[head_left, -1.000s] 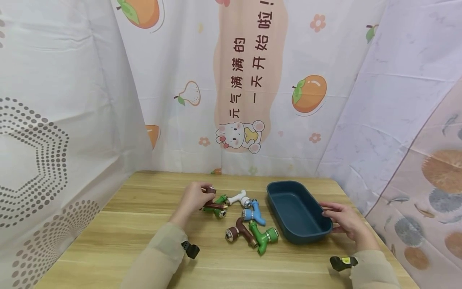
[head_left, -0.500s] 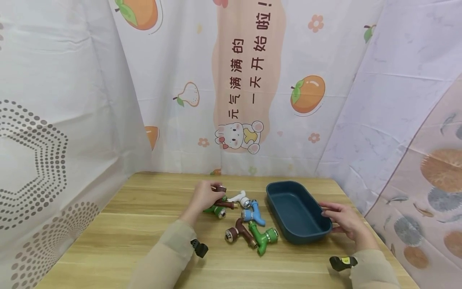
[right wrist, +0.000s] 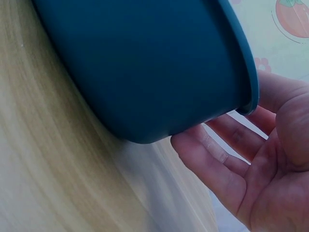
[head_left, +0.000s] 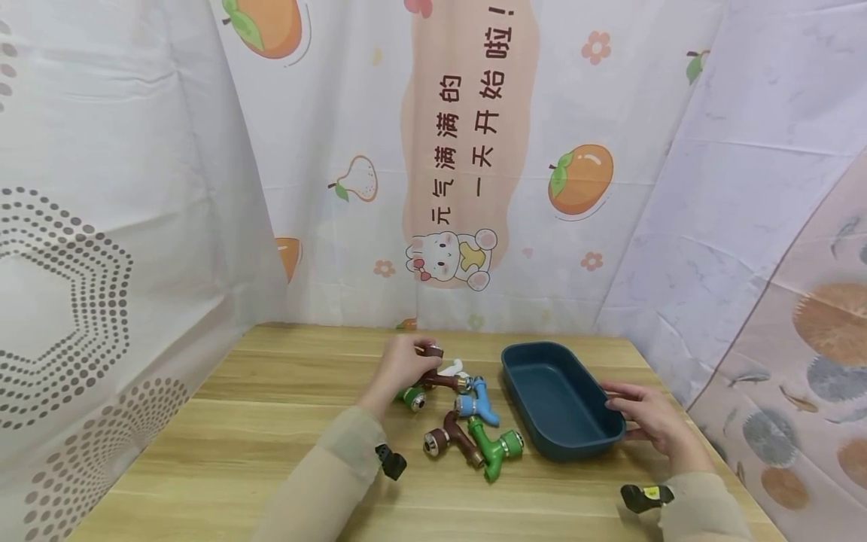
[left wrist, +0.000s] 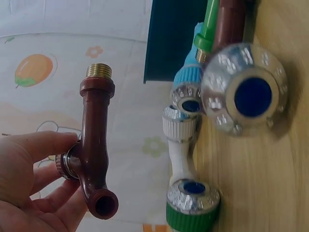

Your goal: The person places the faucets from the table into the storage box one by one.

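My left hand [head_left: 401, 367] grips a brown faucet [left wrist: 95, 128] by its round handle; the brass threaded end points up in the left wrist view. Below and around it on the table are a green faucet [head_left: 412, 398], partly hidden by the hand, and a white faucet [head_left: 452, 368]. A blue faucet [head_left: 478, 403], a second brown faucet [head_left: 455, 438] and another green faucet [head_left: 496, 448] lie closer to the bin. My right hand [head_left: 652, 418] holds the dark blue bin [head_left: 576, 450] at its right side, thumb at the rim and fingers along the outer wall [right wrist: 159, 72].
The wooden table [head_left: 223, 452] carries all of these things. A printed curtain [head_left: 352, 248] hangs behind its far edge, with more cloth on the left and right. Inside the bin, the bare floor shows.
My left hand has moved to the right with the brown faucet, from over the green faucet to beside the white one. The right hand and the bin have stayed in place.
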`<action>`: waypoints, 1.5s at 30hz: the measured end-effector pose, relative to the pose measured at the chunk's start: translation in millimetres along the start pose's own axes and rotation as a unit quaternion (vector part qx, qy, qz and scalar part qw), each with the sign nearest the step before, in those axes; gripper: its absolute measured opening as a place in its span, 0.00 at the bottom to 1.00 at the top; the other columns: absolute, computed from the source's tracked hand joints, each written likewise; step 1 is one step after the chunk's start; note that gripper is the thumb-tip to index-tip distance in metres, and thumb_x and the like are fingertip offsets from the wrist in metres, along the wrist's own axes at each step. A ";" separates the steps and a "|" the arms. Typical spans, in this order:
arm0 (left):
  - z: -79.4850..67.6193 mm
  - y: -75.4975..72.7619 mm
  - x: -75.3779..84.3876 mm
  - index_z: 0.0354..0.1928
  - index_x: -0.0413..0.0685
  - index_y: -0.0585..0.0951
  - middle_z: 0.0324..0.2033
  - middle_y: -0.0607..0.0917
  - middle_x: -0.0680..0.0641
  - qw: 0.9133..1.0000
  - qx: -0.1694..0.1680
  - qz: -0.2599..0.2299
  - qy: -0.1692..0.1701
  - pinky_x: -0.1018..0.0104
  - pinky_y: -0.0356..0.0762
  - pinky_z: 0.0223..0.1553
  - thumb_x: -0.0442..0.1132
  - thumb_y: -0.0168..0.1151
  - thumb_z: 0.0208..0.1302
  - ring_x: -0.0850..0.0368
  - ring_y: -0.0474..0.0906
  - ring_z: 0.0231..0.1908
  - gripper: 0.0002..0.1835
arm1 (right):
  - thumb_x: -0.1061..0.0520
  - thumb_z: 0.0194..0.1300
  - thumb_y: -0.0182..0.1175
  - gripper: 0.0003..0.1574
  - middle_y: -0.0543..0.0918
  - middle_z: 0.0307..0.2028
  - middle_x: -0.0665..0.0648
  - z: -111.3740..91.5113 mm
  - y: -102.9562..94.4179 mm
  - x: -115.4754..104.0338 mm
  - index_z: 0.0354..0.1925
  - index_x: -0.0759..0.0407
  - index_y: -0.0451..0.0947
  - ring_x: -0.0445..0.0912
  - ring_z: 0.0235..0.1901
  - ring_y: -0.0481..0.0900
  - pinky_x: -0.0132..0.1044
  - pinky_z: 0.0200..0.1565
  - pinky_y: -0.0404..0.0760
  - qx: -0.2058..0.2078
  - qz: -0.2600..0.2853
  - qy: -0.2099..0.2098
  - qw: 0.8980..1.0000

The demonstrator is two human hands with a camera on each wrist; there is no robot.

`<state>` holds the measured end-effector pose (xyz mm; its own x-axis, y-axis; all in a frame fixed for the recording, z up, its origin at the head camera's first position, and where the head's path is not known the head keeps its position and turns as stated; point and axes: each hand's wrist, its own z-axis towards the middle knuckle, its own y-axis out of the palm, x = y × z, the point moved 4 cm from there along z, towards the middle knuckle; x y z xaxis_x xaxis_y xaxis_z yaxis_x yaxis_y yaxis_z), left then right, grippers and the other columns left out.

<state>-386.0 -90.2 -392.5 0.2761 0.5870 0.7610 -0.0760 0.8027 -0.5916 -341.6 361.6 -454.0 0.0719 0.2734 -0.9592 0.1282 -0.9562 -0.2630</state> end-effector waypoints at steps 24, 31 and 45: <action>10.0 49.6 45.2 0.50 0.48 0.88 0.40 0.88 0.50 0.998 -0.028 -0.033 0.039 0.65 0.83 0.35 0.39 0.75 0.59 0.58 0.83 0.39 0.16 | 0.59 0.70 0.63 0.33 0.82 0.56 0.62 -1.0 -1.2 2.5 0.70 0.67 0.69 0.48 0.44 0.85 0.53 0.38 0.87 0.004 0.008 0.001 1.000; 9.9 63.1 59.0 0.54 0.49 0.87 0.42 0.88 0.51 0.997 -0.035 -0.021 0.058 0.66 0.82 0.39 0.39 0.74 0.61 0.60 0.83 0.40 0.18 | 0.59 0.70 0.62 0.34 0.81 0.57 0.64 -0.3 0.7 2.7 0.70 0.68 0.68 0.49 0.45 0.85 0.54 0.38 0.87 0.005 0.000 0.001 1.000; 8.0 92.7 80.5 0.53 0.47 0.87 0.49 0.84 0.47 0.992 -0.026 -0.034 0.122 0.73 0.79 0.36 0.37 0.76 0.59 0.59 0.82 0.43 0.19 | 0.60 0.71 0.61 0.36 0.79 0.59 0.67 -2.6 0.8 1.5 0.72 0.70 0.64 0.50 0.45 0.85 0.55 0.37 0.87 -0.001 -0.001 -0.002 1.000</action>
<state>-378.6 32.3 -383.9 0.5026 0.4832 0.7168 -0.0009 0.8295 -0.5585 -338.8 361.5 -455.4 0.0674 0.2757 -0.9589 0.1301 -0.9553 -0.2655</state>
